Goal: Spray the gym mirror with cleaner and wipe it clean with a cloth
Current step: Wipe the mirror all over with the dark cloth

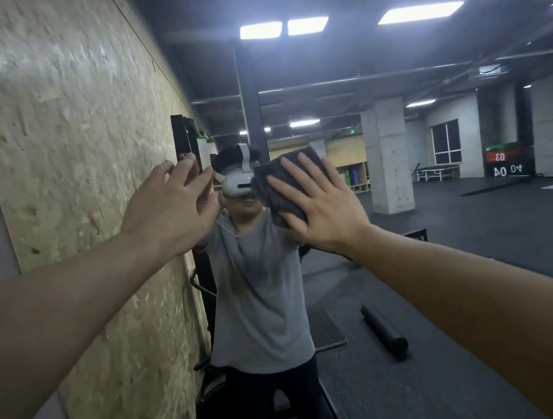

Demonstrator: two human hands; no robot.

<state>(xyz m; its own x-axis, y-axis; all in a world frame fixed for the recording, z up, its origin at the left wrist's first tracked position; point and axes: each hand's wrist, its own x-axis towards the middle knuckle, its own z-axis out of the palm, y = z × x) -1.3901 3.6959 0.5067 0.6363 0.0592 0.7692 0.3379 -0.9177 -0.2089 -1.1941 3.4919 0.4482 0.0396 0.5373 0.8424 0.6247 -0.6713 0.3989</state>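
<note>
The gym mirror point(433, 167) fills the middle and right of the view and reflects the room and a person in a grey shirt. My right hand point(318, 205) lies flat with straight fingers on a dark folded cloth point(276, 182) and presses it against the glass at head height. My left hand point(173, 205) is raised beside it near the mirror's left edge, fingers straight, fingertips at or close to the glass; contact is unclear. No spray bottle is in view.
A chipboard wall panel point(78, 161) runs along the left up to the mirror's edge. A black rack frame point(187, 143) stands by that edge. In the reflection are a dark foam roller point(385, 332), a floor mat, concrete pillars and black gym flooring.
</note>
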